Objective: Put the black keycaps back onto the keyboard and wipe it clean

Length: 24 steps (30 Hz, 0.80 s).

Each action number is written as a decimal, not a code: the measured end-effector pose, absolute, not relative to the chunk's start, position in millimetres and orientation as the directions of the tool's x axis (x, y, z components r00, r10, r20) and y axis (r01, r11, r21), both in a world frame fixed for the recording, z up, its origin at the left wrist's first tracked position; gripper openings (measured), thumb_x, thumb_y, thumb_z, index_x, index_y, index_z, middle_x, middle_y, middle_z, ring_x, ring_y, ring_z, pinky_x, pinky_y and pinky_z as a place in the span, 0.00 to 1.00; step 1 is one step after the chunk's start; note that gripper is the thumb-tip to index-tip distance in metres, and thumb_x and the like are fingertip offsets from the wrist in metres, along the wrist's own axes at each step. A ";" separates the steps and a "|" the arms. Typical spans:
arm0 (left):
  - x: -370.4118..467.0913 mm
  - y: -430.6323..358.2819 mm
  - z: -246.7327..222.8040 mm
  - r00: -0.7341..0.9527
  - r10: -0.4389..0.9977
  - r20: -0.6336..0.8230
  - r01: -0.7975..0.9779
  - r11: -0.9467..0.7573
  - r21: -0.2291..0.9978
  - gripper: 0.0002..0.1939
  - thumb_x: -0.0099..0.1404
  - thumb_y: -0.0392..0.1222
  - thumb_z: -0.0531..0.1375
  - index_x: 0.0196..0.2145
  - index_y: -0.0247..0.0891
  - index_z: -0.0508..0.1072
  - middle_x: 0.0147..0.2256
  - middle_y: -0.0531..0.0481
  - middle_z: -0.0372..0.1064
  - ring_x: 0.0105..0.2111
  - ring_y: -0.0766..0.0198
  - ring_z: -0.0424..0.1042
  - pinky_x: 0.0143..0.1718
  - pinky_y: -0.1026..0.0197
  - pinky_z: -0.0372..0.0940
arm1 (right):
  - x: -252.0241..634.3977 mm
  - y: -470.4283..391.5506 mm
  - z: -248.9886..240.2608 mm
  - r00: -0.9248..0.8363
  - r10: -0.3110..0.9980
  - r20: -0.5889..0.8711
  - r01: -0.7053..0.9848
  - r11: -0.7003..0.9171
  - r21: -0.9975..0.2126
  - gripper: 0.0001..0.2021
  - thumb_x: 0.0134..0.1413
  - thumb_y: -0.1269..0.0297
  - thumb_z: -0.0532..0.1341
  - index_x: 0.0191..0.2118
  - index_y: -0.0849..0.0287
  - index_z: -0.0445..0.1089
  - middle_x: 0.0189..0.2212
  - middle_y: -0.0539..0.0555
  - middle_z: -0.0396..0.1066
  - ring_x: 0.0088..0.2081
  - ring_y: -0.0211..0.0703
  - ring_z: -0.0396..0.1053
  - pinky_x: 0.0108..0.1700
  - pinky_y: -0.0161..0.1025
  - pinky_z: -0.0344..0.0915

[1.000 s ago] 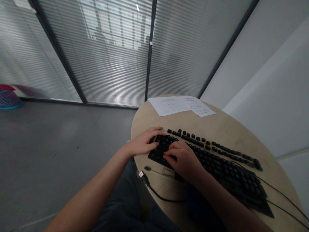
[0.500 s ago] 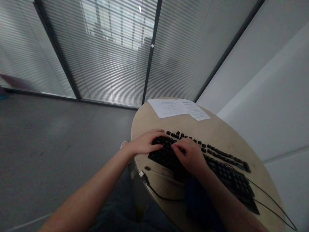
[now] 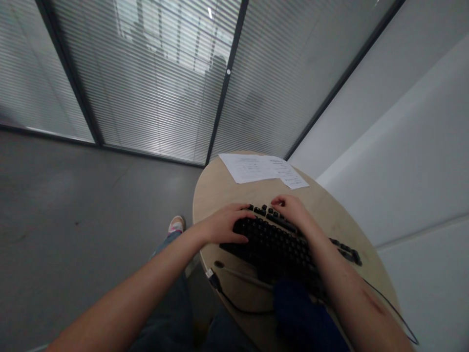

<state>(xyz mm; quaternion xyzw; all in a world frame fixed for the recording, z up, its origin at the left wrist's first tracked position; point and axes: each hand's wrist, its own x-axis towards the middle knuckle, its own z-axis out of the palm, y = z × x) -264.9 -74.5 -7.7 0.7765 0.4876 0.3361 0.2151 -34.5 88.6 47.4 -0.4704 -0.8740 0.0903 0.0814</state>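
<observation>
A black keyboard (image 3: 280,247) lies slantwise on a round wooden table. My left hand (image 3: 227,224) rests over its left end, thumb and fingers spread apart on the keys and far edge. Beyond the keyboard, loose black keycaps (image 3: 270,211) lie in rows. At these rows is my right hand (image 3: 292,209), thumb and fingertips drawn together; whatever is between them is hidden. My right forearm covers the keyboard's right part and some of the keycaps. More loose keycaps (image 3: 346,250) show to the right of that forearm.
Printed papers (image 3: 252,168) lie at the far side of the table (image 3: 205,195). A cable with a USB plug (image 3: 212,277) lies by the near left edge. Dark blue cloth (image 3: 300,313) is at the front. Blinds behind glass (image 3: 157,98) and a white wall (image 3: 414,146) stand beyond.
My right hand has moved from the keys out to the loose keycaps beyond the keyboard. My left hand stays at the keyboard's left end. The view has shifted slightly.
</observation>
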 end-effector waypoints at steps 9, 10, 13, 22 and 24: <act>-264.7 -73.2 -9.8 0.291 0.897 0.332 0.586 -0.441 0.680 0.31 0.57 0.48 0.71 0.58 0.46 0.73 0.67 0.41 0.60 0.66 0.42 0.61 0.66 0.42 0.57 | -54.5 99.8 35.3 -0.586 0.810 -0.009 0.791 0.569 -0.224 0.07 0.55 0.65 0.67 0.40 0.57 0.81 0.38 0.54 0.81 0.40 0.44 0.77 0.42 0.36 0.68; -264.4 -73.1 -9.5 0.292 0.897 0.332 0.588 -0.442 0.677 0.31 0.57 0.48 0.71 0.58 0.46 0.73 0.67 0.41 0.60 0.66 0.42 0.61 0.66 0.42 0.57 | -54.9 100.4 34.4 -0.587 0.810 -0.013 0.792 0.570 -0.220 0.07 0.55 0.65 0.67 0.39 0.57 0.81 0.37 0.54 0.81 0.39 0.44 0.77 0.42 0.36 0.68; -264.0 -72.7 -8.8 0.299 0.899 0.320 0.608 -0.438 0.663 0.32 0.56 0.47 0.72 0.57 0.44 0.74 0.67 0.38 0.60 0.66 0.41 0.61 0.66 0.42 0.57 | -55.7 100.0 32.7 -0.586 0.810 -0.018 0.794 0.570 -0.211 0.06 0.54 0.66 0.67 0.38 0.57 0.81 0.36 0.53 0.81 0.39 0.44 0.77 0.40 0.35 0.67; -264.6 -70.8 -12.2 0.280 0.907 0.313 0.614 -0.420 0.668 0.31 0.56 0.47 0.71 0.57 0.45 0.74 0.67 0.39 0.60 0.65 0.41 0.61 0.66 0.41 0.58 | -65.1 90.4 34.2 -0.590 0.807 0.039 0.788 0.585 -0.194 0.07 0.58 0.65 0.65 0.40 0.56 0.81 0.40 0.55 0.82 0.42 0.46 0.77 0.43 0.38 0.67; -264.8 -70.9 -13.4 0.277 0.906 0.319 0.611 -0.422 0.669 0.31 0.56 0.48 0.72 0.57 0.46 0.74 0.67 0.40 0.60 0.65 0.41 0.62 0.65 0.40 0.58 | -64.4 85.9 39.3 -0.580 0.811 0.078 0.785 0.582 -0.210 0.07 0.59 0.65 0.65 0.40 0.56 0.80 0.39 0.55 0.82 0.41 0.47 0.77 0.43 0.38 0.68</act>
